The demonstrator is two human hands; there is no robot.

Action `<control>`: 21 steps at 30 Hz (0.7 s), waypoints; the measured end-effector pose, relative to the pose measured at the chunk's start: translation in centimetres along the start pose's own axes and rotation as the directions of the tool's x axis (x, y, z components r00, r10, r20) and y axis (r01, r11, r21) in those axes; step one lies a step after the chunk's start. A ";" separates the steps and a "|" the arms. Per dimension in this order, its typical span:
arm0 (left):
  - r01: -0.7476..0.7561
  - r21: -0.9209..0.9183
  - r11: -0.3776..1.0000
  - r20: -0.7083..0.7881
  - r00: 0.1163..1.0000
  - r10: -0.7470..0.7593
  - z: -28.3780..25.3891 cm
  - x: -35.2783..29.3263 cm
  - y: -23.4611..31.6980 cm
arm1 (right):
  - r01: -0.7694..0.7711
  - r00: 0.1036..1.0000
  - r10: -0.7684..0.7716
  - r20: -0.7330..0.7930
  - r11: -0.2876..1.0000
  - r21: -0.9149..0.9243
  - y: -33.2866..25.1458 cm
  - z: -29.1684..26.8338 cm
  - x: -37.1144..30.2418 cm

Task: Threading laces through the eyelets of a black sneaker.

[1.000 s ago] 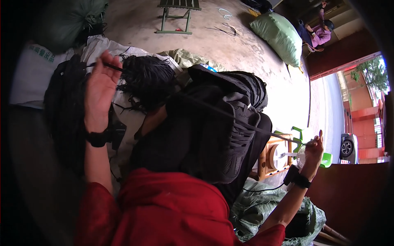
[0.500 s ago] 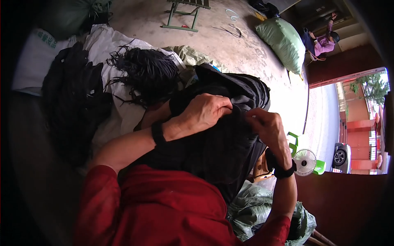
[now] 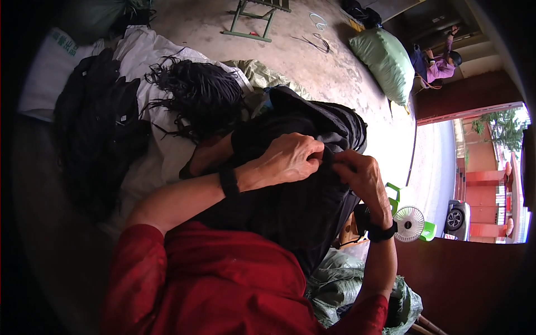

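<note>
Across my lap lies black cloth (image 3: 345,124), bunched in folds towards its far end. My left hand (image 3: 291,158) is closed, its thumb and fingertips pinching an edge of this cloth. Just right of it, my right hand (image 3: 360,172) also pinches the cloth, with the fingers curled in. Only a small gap parts the two sets of fingertips. Whatever small detail lies between them is too dark to make out. Beyond my left forearm, a heap of thin black cords (image 3: 204,92) rests on a white sheet (image 3: 148,53).
Dark garments (image 3: 95,114) are piled at the left. A folding stool (image 3: 251,25) and a full pale green sack (image 3: 385,64) stand on the concrete floor. On the right are a small white fan (image 3: 409,223) and crumpled sacking (image 3: 340,279). A person (image 3: 441,68) works at the far right.
My left hand has shifted slightly right and nearer, closer to my right hand. Both hands keep their pinch on the black cloth. The whole view has tilted a little.
</note>
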State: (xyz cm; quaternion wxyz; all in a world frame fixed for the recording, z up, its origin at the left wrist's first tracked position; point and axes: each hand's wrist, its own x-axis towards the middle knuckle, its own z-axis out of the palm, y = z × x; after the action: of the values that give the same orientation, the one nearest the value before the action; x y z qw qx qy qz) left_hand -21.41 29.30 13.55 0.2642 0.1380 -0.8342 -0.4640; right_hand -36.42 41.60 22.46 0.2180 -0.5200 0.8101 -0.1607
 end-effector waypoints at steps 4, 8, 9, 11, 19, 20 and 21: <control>-0.030 -0.049 0.998 -0.036 0.999 0.028 1.2 0.4 0.1 | -0.020 1.000 0.019 0.018 0.997 0.069 0.6 -0.3 -0.3; -0.030 -0.070 0.997 -0.093 0.995 0.023 2.5 0.4 0.2 | -0.144 0.988 0.131 0.083 0.974 0.176 1.5 -0.7 -0.6; -0.032 -0.071 0.997 -0.095 0.995 0.025 2.8 0.6 0.3 | -0.166 0.984 0.150 0.092 0.967 0.193 1.8 -0.8 -0.7; -0.018 -0.075 0.997 -0.097 0.995 0.010 3.1 0.7 0.4 | -0.184 0.981 0.165 0.104 0.959 0.214 2.1 -0.8 -1.0; -0.087 -0.066 0.994 -0.120 0.990 0.079 3.3 -0.3 1.7 | -0.083 0.995 0.062 0.077 0.945 0.317 4.0 -0.3 -1.5; -0.091 -0.054 0.994 -0.106 0.991 0.085 3.4 -0.5 1.9 | -0.077 0.996 0.055 0.075 0.943 0.324 4.2 -0.3 -1.5; -0.118 -0.024 0.993 -0.152 0.982 0.113 3.9 -0.3 1.5 | -0.076 0.996 0.053 0.078 0.941 0.331 4.4 -0.2 -1.5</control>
State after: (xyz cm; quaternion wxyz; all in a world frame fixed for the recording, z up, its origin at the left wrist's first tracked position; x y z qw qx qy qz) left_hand -23.36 33.01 13.01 0.3551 0.1194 -0.8109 -0.4496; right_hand -39.44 44.79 20.78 0.3353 -0.4540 0.7799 -0.2706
